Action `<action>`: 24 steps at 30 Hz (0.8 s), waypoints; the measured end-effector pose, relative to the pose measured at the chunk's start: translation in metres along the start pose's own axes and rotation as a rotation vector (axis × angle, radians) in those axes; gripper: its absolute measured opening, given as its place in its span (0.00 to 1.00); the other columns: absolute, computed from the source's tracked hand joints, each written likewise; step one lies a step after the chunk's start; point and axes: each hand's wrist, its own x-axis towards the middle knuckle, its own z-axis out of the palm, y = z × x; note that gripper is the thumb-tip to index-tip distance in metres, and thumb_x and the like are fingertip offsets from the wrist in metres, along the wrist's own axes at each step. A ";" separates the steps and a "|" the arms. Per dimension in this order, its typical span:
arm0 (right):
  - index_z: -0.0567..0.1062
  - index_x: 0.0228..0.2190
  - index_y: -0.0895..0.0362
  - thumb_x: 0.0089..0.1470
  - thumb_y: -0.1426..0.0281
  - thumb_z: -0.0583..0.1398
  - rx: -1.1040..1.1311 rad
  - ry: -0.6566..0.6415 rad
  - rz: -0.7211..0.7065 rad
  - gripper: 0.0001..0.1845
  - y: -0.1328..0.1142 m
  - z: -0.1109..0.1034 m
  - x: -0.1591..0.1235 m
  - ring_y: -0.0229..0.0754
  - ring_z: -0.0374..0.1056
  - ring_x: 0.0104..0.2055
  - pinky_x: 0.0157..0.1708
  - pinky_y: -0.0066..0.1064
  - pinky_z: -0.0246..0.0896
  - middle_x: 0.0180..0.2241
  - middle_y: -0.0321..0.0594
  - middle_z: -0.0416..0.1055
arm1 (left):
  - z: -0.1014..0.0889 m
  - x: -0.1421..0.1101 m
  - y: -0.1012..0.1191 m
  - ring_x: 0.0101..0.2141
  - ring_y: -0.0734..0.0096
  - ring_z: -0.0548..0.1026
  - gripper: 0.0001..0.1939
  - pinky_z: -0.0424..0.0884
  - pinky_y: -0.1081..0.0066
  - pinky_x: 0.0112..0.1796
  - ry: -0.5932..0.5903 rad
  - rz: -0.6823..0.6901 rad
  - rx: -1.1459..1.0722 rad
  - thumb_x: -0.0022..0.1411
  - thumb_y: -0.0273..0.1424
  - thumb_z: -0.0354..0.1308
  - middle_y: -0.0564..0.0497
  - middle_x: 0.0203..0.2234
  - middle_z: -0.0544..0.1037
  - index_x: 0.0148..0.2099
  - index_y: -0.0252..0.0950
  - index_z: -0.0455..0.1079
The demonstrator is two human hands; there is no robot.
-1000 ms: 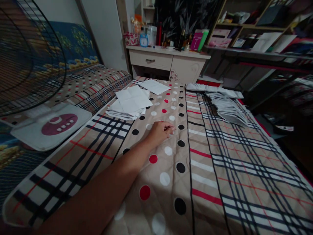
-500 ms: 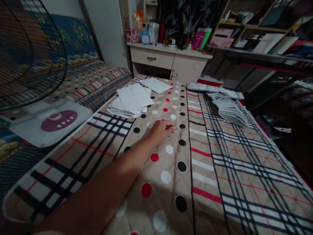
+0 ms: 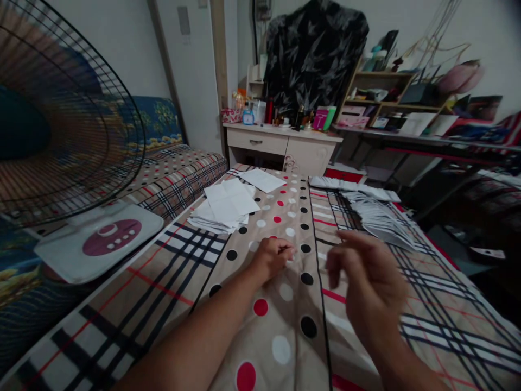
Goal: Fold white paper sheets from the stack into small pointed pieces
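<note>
My left hand (image 3: 273, 257) rests on the dotted bedspread (image 3: 280, 347), its fingers curled inward. Nothing shows in its grasp. To its right my right hand (image 3: 368, 282) hangs above the bedspread, slightly blurred, with bent fingers and the thumb apart; I see nothing held in it. Beyond the left hand lies a loose pile of white paper sheets (image 3: 232, 201), with one separate sheet (image 3: 262, 180) behind it. Past the right hand, a fanned stack of folded papers (image 3: 378, 220) sits near the bed's right edge, beside a long row of folded papers (image 3: 354, 188).
A fan (image 3: 69, 119) with a white base (image 3: 140, 225) stands close on the left. At the bed's far end is a pale dresser (image 3: 256, 140) carrying small bottles and boxes. A shelf unit (image 3: 382, 103) and a cluttered table (image 3: 427, 142) are at the right.
My right hand has come into view from the lower right. The left hand stays on the bedspread in the same curled pose. The view has tilted up, showing more wall.
</note>
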 end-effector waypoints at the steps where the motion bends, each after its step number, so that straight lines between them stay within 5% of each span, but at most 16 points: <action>1: 0.72 0.47 0.56 0.62 0.66 0.56 -0.056 -0.030 0.026 0.13 0.011 0.000 -0.001 0.35 0.67 0.24 0.24 0.27 0.65 0.29 0.35 0.72 | 0.001 0.000 0.000 0.21 0.76 0.70 0.10 0.67 0.76 0.23 0.006 0.005 -0.002 0.59 0.31 0.57 0.50 0.23 0.77 0.35 0.32 0.77; 4: 0.75 0.42 0.56 0.59 0.66 0.58 -0.289 -0.208 0.128 0.11 0.047 -0.003 -0.004 0.37 0.68 0.23 0.24 0.28 0.63 0.24 0.35 0.72 | -0.002 0.003 0.000 0.23 0.73 0.73 0.10 0.69 0.73 0.26 0.085 0.068 0.024 0.61 0.30 0.55 0.49 0.26 0.78 0.38 0.33 0.77; 6: 0.75 0.41 0.57 0.60 0.64 0.56 -0.336 -0.299 0.211 0.13 0.063 -0.004 -0.006 0.38 0.69 0.23 0.25 0.28 0.63 0.24 0.36 0.73 | -0.011 0.005 0.002 0.30 0.69 0.76 0.10 0.73 0.69 0.34 0.247 0.167 0.174 0.61 0.28 0.55 0.48 0.30 0.80 0.40 0.35 0.77; 9: 0.76 0.39 0.57 0.60 0.64 0.54 -0.370 -0.350 0.237 0.14 0.071 -0.004 -0.007 0.40 0.71 0.26 0.27 0.29 0.64 0.26 0.38 0.75 | -0.040 0.007 0.009 0.47 0.59 0.73 0.13 0.67 0.58 0.52 0.539 0.286 0.618 0.58 0.25 0.58 0.47 0.42 0.79 0.44 0.40 0.76; 12: 0.77 0.37 0.56 0.59 0.66 0.54 -0.405 -0.397 0.216 0.13 0.070 -0.002 -0.006 0.43 0.73 0.32 0.31 0.30 0.65 0.31 0.40 0.78 | -0.076 0.011 0.010 0.58 0.52 0.64 0.23 0.58 0.52 0.59 0.721 0.193 0.925 0.54 0.27 0.62 0.46 0.54 0.72 0.53 0.44 0.72; 17: 0.78 0.34 0.54 0.57 0.68 0.55 -0.473 -0.418 0.209 0.11 0.070 0.002 -0.004 0.45 0.74 0.35 0.35 0.32 0.64 0.33 0.40 0.79 | -0.112 0.022 -0.010 0.66 0.45 0.49 0.36 0.49 0.46 0.62 0.710 -0.056 1.061 0.54 0.41 0.63 0.41 0.63 0.62 0.63 0.40 0.61; 20: 0.78 0.34 0.54 0.57 0.68 0.55 -0.492 -0.420 0.215 0.11 0.069 0.003 -0.004 0.45 0.74 0.35 0.36 0.32 0.64 0.33 0.40 0.79 | -0.116 0.029 -0.022 0.64 0.45 0.56 0.39 0.52 0.48 0.61 0.641 -0.165 1.033 0.55 0.42 0.60 0.38 0.63 0.62 0.66 0.35 0.56; 24: 0.78 0.33 0.54 0.57 0.67 0.54 -0.499 -0.435 0.228 0.12 0.066 0.004 -0.003 0.45 0.73 0.36 0.36 0.33 0.63 0.33 0.40 0.79 | -0.116 0.033 -0.023 0.59 0.48 0.64 0.34 0.58 0.54 0.59 0.692 -0.186 1.021 0.57 0.40 0.57 0.38 0.56 0.70 0.63 0.33 0.60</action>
